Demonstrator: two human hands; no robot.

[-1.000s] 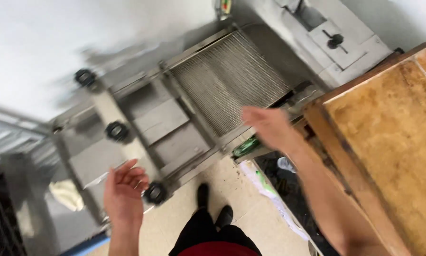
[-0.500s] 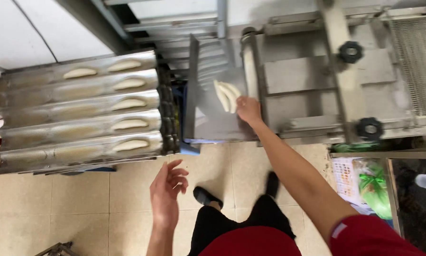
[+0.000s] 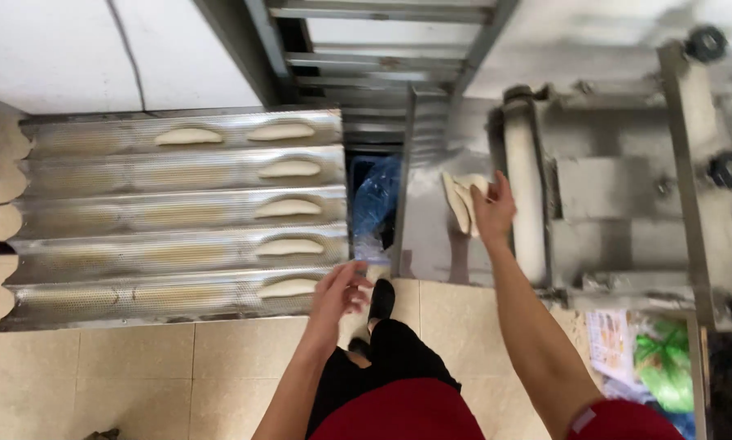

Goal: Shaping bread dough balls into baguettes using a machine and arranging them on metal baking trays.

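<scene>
Raw dough pieces (image 3: 461, 198) on steel machine chute (image 3: 427, 220), at 1 o'clock of frame centre. Likely soft, light, tacky, easily deformed; best lifted under full length, not pinched. Right hand (image 3: 494, 209) touching them, fingers half-curled, grip unclear. Left hand (image 3: 339, 291) empty, fingers released, by corrugated tray (image 3: 97, 253) at 9 o'clock, six loaves.

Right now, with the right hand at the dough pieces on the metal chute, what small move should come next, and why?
Probably close the right hand on the dough pieces and lift them. It already touches them on the metal chute, while the left hand hangs empty beside the wavy tray, whose channels still have bare room left of the loaves.
</scene>
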